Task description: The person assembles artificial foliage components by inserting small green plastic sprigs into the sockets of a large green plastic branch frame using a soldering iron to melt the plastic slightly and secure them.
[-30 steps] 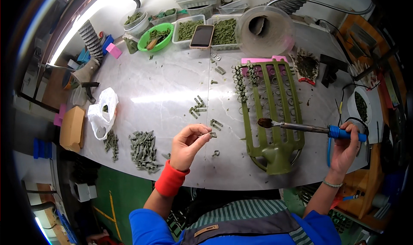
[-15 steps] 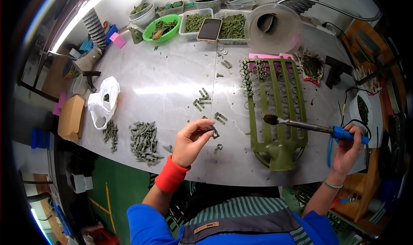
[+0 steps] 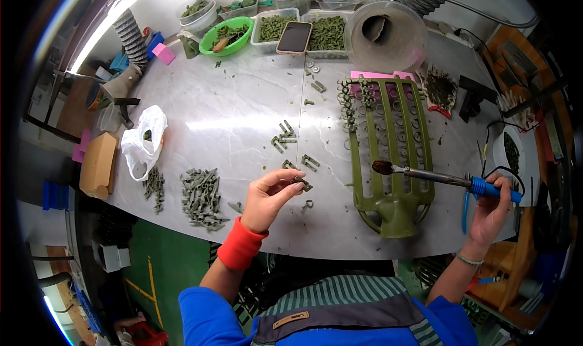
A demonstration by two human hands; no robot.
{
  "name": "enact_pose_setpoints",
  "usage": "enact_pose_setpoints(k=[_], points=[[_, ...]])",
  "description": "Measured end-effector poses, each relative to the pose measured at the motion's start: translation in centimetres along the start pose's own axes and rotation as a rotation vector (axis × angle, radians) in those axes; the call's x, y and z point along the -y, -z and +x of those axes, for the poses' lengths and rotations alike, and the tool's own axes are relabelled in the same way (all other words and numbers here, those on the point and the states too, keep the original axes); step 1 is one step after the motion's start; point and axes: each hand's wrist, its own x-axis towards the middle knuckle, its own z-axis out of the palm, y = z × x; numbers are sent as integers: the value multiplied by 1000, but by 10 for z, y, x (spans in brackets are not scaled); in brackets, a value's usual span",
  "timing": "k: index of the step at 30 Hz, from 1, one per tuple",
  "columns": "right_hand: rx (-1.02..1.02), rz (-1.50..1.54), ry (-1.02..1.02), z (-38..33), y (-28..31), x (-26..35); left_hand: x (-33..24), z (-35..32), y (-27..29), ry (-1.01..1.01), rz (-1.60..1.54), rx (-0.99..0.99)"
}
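Observation:
My left hand [image 3: 267, 201], with a red wristband, holds a small dark green part [image 3: 303, 186] between thumb and fingertips above the table. My right hand [image 3: 489, 213] is closed round the blue handle of a soldering iron [image 3: 434, 175]. The iron's dark, coated tip points left over a large olive-green slatted frame [image 3: 396, 224] with a funnel-shaped near end. Rings and small green pieces line the frame's slats, most densely at its far left. Near my left hand lie several loose U-shaped green parts [image 3: 310, 162].
A heap of green parts [image 3: 202, 200] and a white plastic bag [image 3: 146, 141] lie at the left. Along the back stand a green bowl [image 3: 243, 41], tubs of green pieces [image 3: 328, 35], a phone [image 3: 295, 37] and a round duct hood [image 3: 398, 48]. A cable [image 3: 518, 175] hangs at the right.
The part in my left hand is tilted slightly differently. The view has shifted a little. My right hand keeps the soldering iron in nearly the same place.

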Motion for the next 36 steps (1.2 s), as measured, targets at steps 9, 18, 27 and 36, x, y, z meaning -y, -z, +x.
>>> enact_pose_setpoints(k=[9,18,27,36], points=[[4,14,-11,0,2,0,-1,-2,4,223,-291,36],[-4,6,-9,-1,0,0,2,-2,7,308,-475,83],[6,25,-13,0,3,-2,-2,-1,7,255,-465,162],[12,33,-24,-1,2,-1,-5,-5,5,200,-251,100]])
